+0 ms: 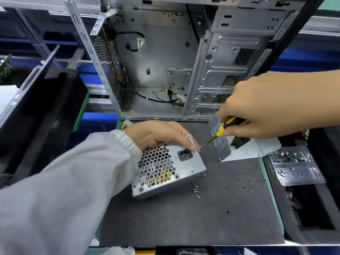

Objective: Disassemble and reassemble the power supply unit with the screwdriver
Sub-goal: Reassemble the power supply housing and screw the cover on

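With the screwdriver (pixel 223 130) pinched between thumb and curled fingers of the right hand (pixel 272 107), tip set on a small brass-coloured screw (pixel 197 150) at the corner of the power supply unit (pixel 165 168), just beside the left fingertips. Left hand (pixel 158 135) draped over the unit's top edge, fingers curled down onto the face beside the power socket (pixel 184 155), steadying the housing on the dark mat (pixel 211 218).

Biggest hazard: tip slipping off the screw head and jabbing the left fingertips, so close to the point of contact. Likely causes: the shaft meeting the screw at a slant, and the unit tilted rather than flat on the mat. Could also round out the head if pressed off-axis.

Second hazard: screw dropping free and rolling away; four loose screws (pixel 196 190) already below the left fingers, near the unit's lower edge, easy to scatter if the housing shifts.

Separate metal cover (pixel 220 138) directly under the right fingers, liable to be knocked. Whether the screw is going in or coming out, impossible to tell.
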Demonstrator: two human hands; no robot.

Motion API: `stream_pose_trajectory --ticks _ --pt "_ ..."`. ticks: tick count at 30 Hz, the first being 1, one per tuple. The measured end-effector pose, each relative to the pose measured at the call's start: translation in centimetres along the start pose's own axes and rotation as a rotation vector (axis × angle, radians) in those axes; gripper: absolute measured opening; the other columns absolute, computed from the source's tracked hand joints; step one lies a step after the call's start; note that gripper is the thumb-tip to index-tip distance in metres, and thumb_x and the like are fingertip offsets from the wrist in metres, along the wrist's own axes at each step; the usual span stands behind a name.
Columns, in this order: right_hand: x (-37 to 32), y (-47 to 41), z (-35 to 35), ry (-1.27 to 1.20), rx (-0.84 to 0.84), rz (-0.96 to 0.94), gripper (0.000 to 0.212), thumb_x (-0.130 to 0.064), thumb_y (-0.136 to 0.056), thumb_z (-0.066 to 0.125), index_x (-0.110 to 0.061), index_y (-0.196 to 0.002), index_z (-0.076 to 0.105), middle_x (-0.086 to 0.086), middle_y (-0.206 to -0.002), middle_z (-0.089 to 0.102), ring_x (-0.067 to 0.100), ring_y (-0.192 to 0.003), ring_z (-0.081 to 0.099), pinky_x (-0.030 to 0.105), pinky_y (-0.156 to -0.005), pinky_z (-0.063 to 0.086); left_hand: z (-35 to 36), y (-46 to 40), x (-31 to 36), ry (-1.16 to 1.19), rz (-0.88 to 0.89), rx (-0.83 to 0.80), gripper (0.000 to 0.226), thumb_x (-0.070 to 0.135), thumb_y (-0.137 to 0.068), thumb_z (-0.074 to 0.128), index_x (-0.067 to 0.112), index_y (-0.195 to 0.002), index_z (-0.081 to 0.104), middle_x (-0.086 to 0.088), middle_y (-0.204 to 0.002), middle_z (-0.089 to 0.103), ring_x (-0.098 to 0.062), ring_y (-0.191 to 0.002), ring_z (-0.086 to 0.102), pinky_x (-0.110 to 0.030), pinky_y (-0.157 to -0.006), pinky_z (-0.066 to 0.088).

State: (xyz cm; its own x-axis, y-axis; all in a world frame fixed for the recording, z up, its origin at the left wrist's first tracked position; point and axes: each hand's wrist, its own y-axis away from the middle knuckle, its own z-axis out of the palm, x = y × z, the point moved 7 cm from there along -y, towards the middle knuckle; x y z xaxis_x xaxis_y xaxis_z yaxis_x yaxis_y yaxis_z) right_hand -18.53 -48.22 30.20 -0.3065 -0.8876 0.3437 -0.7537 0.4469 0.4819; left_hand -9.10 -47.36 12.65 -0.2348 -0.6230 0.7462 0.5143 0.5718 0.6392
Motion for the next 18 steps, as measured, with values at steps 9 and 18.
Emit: stream_pose_trajectory --ticks 9,18 --pt "0.08 -0.12 -0.06 -0.024 0.017 0.019 0.04 -0.06 -0.084 0.033 -0.028 -0.081 0.057 -0.009 -0.062 0.048 0.004 -0.053 0.042 0.02 -0.045 0.033 0.13 0.13 0.14 0.01 0.016 0.008 0.013 0.001 -0.089 0.062 0.005 -0.096 0.072 -0.008 -0.078 0.074 -0.015 -0.065 0.07 -0.022 -0.06 0.057" --pt "-0.32 -0.09 -0.94 -0.022 0.006 -0.008 0.033 -0.061 -0.081 0.034 -0.034 -0.081 0.052 -0.013 -0.063 0.043 0.002 -0.053 0.039 0.022 -0.047 0.032 0.26 0.28 0.27 0.006 0.033 0.009 0.014 0.001 -0.089 0.061 0.006 -0.097 0.072 -0.007 -0.079 0.074 -0.014 -0.066 0.07 -0.021 -0.059 0.057"
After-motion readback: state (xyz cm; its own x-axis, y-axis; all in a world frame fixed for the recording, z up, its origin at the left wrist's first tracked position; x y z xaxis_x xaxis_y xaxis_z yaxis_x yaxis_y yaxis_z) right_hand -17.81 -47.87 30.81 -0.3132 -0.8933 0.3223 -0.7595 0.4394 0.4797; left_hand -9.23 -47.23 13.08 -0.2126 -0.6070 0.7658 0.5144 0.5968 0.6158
